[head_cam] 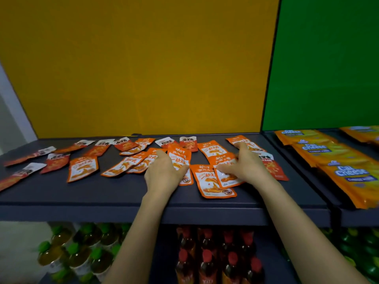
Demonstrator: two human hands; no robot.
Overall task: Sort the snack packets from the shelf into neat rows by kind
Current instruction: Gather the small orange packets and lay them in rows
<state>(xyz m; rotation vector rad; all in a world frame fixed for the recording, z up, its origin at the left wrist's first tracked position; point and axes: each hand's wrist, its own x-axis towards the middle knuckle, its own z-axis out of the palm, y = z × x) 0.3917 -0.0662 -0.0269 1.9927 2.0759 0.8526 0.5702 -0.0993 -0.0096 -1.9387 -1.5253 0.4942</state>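
Several small snack packets lie scattered on a dark shelf (102, 193). One kind is orange and white, like the packet (82, 168) left of centre. The other kind is red with a white top, like the packet (54, 161) further left. My left hand (164, 171) grips an orange-and-white packet (180, 158) by its edge, lifted and tilted. My right hand (245, 162) rests fingers-down on another orange-and-white packet (225, 177), which overlaps a third one (213, 187). A red packet (274, 167) lies partly under my right wrist.
Large yellow Cal Cheese bags (348, 173) fill the neighbouring shelf on the right. Below are green-capped bottles (71, 251) and red-capped bottles (207, 259). A yellow back panel (143, 68) and a green back panel (328, 68) stand behind.
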